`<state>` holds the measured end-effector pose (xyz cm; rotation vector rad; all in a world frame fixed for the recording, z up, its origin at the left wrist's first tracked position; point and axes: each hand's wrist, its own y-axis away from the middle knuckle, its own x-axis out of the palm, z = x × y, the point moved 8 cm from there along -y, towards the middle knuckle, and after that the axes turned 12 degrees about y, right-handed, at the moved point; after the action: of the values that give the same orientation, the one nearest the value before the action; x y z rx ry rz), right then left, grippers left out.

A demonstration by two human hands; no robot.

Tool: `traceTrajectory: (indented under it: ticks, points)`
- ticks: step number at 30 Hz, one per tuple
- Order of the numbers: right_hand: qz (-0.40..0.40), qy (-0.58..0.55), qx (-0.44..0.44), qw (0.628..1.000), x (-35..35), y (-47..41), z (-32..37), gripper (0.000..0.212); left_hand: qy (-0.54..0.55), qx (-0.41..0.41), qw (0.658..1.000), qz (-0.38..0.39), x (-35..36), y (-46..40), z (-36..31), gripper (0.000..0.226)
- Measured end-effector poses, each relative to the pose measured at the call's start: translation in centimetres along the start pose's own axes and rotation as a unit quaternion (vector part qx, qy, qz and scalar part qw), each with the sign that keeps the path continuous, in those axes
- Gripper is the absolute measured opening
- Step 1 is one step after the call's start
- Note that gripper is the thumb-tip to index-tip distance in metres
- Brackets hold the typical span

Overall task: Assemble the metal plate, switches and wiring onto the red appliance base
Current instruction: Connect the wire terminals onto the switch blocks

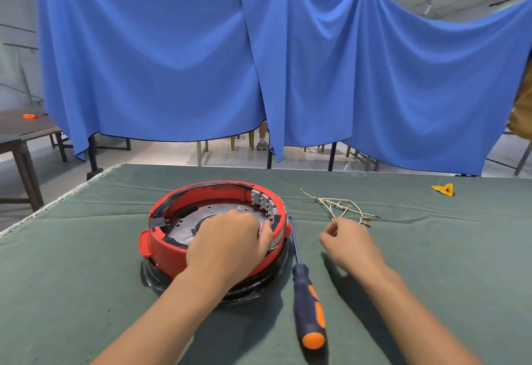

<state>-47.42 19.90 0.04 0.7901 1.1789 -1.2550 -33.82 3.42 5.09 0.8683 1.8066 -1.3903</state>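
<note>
I am resting the left hand [230,238] on the metal plate [187,225] seated inside the red appliance base [172,252] on the desk [86,292], its fingers hiding any grip, while the right hand [349,245], fingers loosely curled and empty, is hovering beside the wiring harness [342,206], judged light, limp and best pinched at a terminal.

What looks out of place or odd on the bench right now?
Nothing looks damaged or spilled. The wiring bundle lies loose on the green cloth, apart from the red appliance base. A small yellow scrap sits alone near the far right edge; what it is, I cannot tell.
</note>
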Motion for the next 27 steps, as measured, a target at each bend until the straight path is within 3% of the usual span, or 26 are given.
traceTrajectory:
  ticks: [2, 6, 11, 14, 17, 20, 27]
  points:
    - [-0.042, 0.027, 0.016, 0.999, 0.1, -0.7, -1.8, 0.023, -0.011, 0.002, 1.000, -0.005, -0.1, 0.0, -0.2, 0.046]
    - [-0.030, 0.078, 0.017, 0.996, 1.6, -2.2, -2.7, 0.041, -0.030, 0.003, 1.000, -0.007, -0.1, 0.2, -0.5, 0.044]
    - [-0.040, 0.094, 0.034, 0.994, 1.8, -3.5, -2.7, 0.026, -0.036, 0.007, 0.999, -0.010, 0.0, 0.2, -0.6, 0.043]
    - [-0.053, 0.042, 0.024, 0.997, 1.7, -3.3, -2.8, 0.012, -0.038, 0.004, 0.999, -0.008, 0.1, 0.2, -0.3, 0.043]
    - [-0.086, -0.047, -0.012, 0.995, 1.0, -2.6, -2.1, 0.013, -0.028, 0.003, 1.000, -0.004, 0.2, 0.2, -0.2, 0.042]
    - [-0.125, -0.174, -0.028, 0.976, -0.3, -1.4, -1.6, 0.018, -0.013, 0.006, 1.000, -0.002, 0.1, 0.3, -0.2, 0.041]
    - [-0.174, -0.351, -0.019, 0.920, -3.5, 1.4, -1.5, 0.020, 0.030, 0.003, 0.999, 0.014, -0.3, 1.0, 0.1, 0.047]
